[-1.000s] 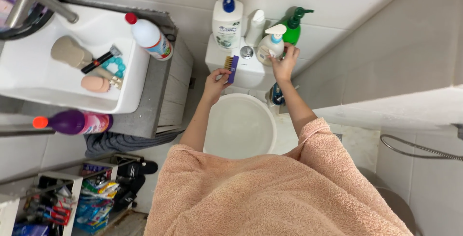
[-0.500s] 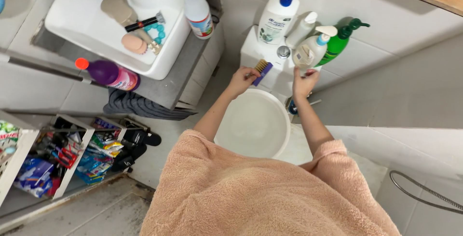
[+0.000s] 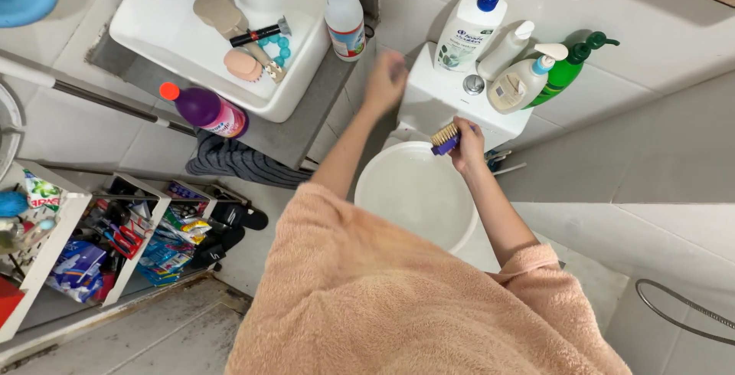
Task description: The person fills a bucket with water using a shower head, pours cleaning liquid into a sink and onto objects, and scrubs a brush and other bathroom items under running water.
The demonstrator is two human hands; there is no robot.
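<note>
Purple brush in right hand; four bottles behind.

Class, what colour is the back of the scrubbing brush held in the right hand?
Purple, with tan bristles: the small scrubbing brush in the right hand, head view.

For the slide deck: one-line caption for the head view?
Right hand holds a purple scrub brush over the white bucket; left hand blurred near the cistern.
</note>
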